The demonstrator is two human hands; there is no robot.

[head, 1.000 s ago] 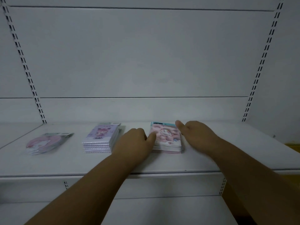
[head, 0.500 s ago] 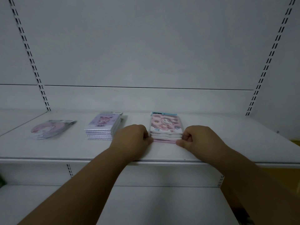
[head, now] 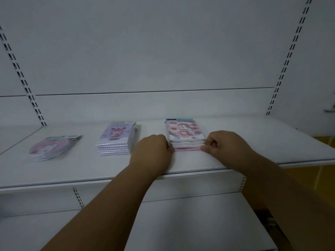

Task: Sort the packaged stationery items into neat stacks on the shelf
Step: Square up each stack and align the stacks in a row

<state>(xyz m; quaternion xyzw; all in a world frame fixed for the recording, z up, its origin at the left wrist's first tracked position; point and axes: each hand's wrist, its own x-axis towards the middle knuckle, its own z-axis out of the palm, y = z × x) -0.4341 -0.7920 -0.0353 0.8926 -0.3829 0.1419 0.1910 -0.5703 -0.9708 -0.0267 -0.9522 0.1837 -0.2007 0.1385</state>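
A stack of pink unicorn notebooks (head: pixel 184 132) lies on the white shelf (head: pixel 253 142), right of centre. My left hand (head: pixel 154 151) presses its curled fingers against the stack's front left corner. At the front right corner, my right hand (head: pixel 224 145) pinches the lower notebooks with curled fingers. Left of my hands stands a stack of purple spiral notebooks (head: pixel 117 137). At the far left of the shelf lies a loose pile of pink packaged items (head: pixel 52 147).
Slotted uprights (head: pixel 21 77) run up the white back wall on both sides. A lower shelf (head: pixel 181 223) lies beneath my forearms. Yellow floor (head: pixel 324 138) shows at the right edge.
Both hands came down from the top of the unicorn stack to its front corners and curled closed. The view has tilted slightly since.
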